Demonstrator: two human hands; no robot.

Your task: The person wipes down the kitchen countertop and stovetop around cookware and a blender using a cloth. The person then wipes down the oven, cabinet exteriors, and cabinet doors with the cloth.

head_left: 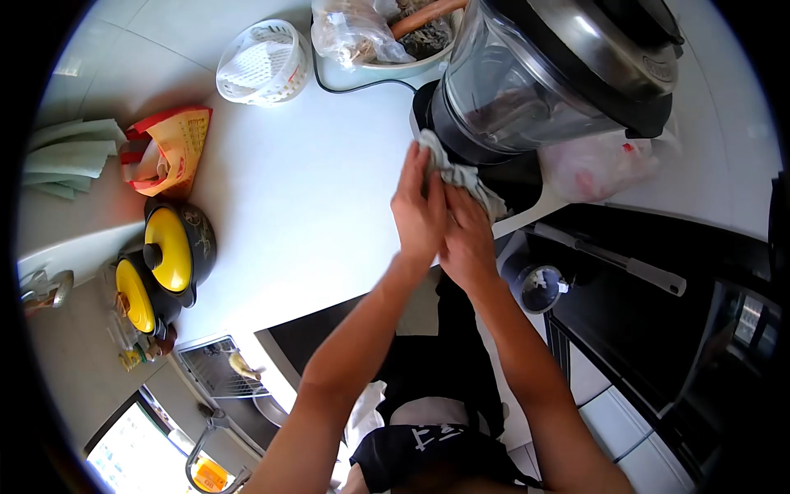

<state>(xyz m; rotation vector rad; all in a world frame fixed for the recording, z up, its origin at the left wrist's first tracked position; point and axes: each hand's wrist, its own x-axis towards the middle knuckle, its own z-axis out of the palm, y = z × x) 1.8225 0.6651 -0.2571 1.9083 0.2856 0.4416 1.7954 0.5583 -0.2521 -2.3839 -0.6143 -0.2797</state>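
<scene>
Both hands are on a pale, crumpled cloth point(473, 180) at the black base of a large blender point(527, 90). My left hand point(421, 206) lies along the cloth's left end, its fingers close together and pointing up. Close beside it, touching, my right hand point(467, 235) presses the cloth from below, its fingers partly hidden by the left hand and the folds. The blender has a clear jug and a silver and black lid. Under both hands is the white countertop point(304, 206).
A white basket point(263, 64) and a bowl holding plastic bags point(354, 33) are at the back. Yellow-lidded pots point(171, 251) and a red-yellow packet point(177, 148) stand left. A bagged item point(597, 169), a grey-handled tool point(650, 274) and a dark cup point(541, 288) are right.
</scene>
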